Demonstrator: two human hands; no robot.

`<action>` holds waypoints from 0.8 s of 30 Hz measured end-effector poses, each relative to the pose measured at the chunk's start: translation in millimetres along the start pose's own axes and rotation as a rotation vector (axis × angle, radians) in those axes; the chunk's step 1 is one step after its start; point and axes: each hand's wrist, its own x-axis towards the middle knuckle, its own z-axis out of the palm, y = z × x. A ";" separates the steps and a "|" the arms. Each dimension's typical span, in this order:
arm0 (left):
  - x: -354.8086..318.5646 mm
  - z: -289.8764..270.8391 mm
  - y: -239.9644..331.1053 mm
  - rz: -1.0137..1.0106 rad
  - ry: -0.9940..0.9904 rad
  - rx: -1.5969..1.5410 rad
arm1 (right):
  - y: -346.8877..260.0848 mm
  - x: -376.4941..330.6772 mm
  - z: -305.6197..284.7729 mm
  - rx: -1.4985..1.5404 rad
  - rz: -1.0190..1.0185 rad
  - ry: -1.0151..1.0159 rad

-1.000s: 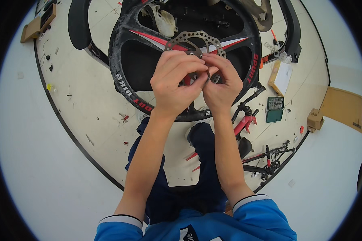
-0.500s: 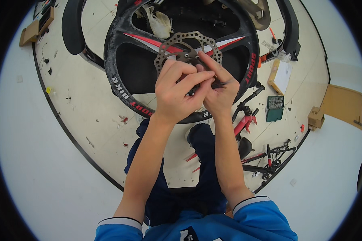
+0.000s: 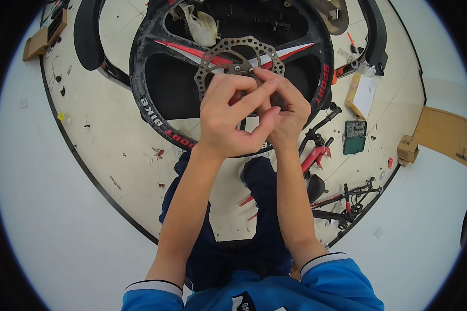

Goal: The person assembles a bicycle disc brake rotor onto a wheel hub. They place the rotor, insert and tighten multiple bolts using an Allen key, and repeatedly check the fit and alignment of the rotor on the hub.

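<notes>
Both hands have slid down off the brake disc since 1 second ago, toward the body.

The left hand (image 3: 228,122) and right hand (image 3: 285,111) press together, fingers pinched on something too small to tell. The brake disc (image 3: 220,54) lies flat on the black wheel (image 3: 155,111), just beyond the fingertips, right hand nearer.

On the round beige mat (image 3: 114,140), a green box (image 3: 354,137) lies near its right edge, beside a red-and-black bike frame (image 3: 316,155) and an open cardboard box (image 3: 363,96).
</notes>
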 end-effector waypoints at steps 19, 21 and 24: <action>-2.2 4.4 1.5 -0.035 0.080 -0.004 | -0.9 2.9 4.3 -0.144 -0.139 0.074; -1.8 3.9 3.4 -0.033 0.036 -0.025 | -1.2 2.6 0.9 -0.132 -0.116 0.034; -4.8 4.7 -2.6 0.069 -0.004 -0.001 | -0.9 4.4 -0.5 -0.123 -0.157 -0.009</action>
